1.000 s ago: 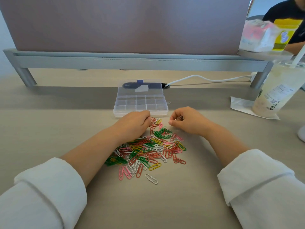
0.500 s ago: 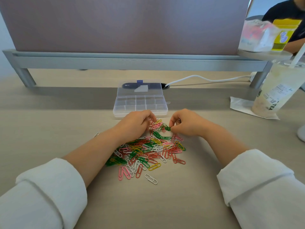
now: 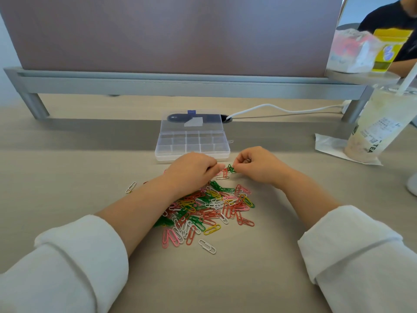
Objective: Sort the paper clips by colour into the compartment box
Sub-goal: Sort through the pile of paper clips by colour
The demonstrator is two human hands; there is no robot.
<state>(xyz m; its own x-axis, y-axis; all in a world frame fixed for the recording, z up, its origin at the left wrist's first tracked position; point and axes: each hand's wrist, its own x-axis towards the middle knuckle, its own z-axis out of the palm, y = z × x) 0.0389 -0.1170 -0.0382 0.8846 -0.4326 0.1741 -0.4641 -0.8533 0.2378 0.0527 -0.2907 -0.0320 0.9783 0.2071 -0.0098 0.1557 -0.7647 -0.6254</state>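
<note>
Left hand (image 3: 191,171): fingers curled at far edge of paper clips (image 3: 207,206) heaped on table (image 3: 67,177); grip cannot be told. Green clips (image 3: 231,168) pinched, tangled, in right hand (image 3: 259,166). Advised: tease apart low, then drop into one cell of compartment box (image 3: 191,143), just beyond, lid open.

Quick tally: one compartment box (image 3: 192,143), looks like fifteen cells, but the clear plastic makes it hard to call. One heap of paper clips (image 3: 209,206), dozens, in five colours: green, red, pink, yellow, white. Two loners lie apart from it: a white clip (image 3: 130,187) on the left and a second white clip (image 3: 207,246) nearest me. Two hands: left hand (image 3: 191,170), right hand (image 3: 257,166). One drink cup (image 3: 379,123), one straw (image 3: 409,80), one white cable (image 3: 282,108), one yellow carton (image 3: 388,50).
</note>
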